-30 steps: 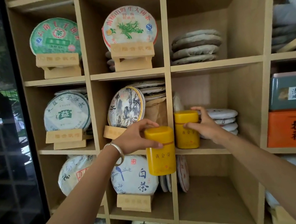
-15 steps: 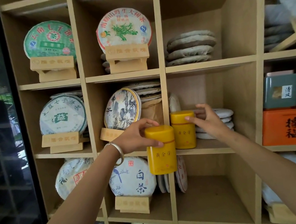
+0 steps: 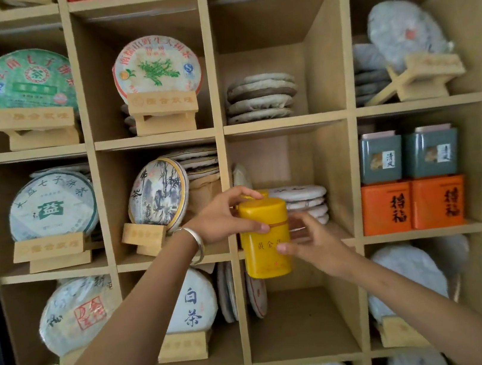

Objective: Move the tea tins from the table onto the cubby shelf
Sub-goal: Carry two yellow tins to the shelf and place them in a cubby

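Observation:
A yellow tea tin (image 3: 265, 241) with a rounded lid hangs upright in front of the middle cubby of the wooden cubby shelf (image 3: 285, 122). My left hand (image 3: 223, 217) grips it from the left around the lid. My right hand (image 3: 316, 244) is at the tin's right side, fingers spread, its thumb tip touching the tin's body. A second yellow tin (image 3: 259, 193) stands in that cubby behind the first; only its lid top shows.
A stack of paper-wrapped tea cakes (image 3: 303, 202) fills the right part of the same cubby. Green tins (image 3: 381, 158) on orange boxes (image 3: 387, 209) sit one cubby to the right. Tea cakes on wooden stands (image 3: 158, 201) occupy the cubbies to the left.
My right hand let go of the second tin on the shelf and came back to the tin in my left hand. That tin moved right, in front of the middle cubby.

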